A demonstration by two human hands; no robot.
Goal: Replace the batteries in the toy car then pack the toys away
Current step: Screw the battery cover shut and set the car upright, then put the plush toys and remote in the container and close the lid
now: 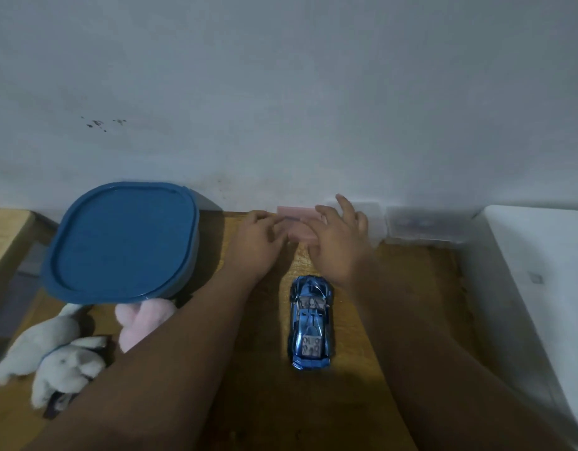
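Your left hand (260, 237) and right hand (341, 240) are both gripping a small pink box (297, 224) at the table's (395, 320) far edge; the glossy blue toy car (311, 322) is sitting upright behind them.

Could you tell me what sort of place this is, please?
Probably a home room, not a workshop: a wooden table pushed against a scuffed painted wall, with plush toys, a toy car and a lidded blue tub on it.
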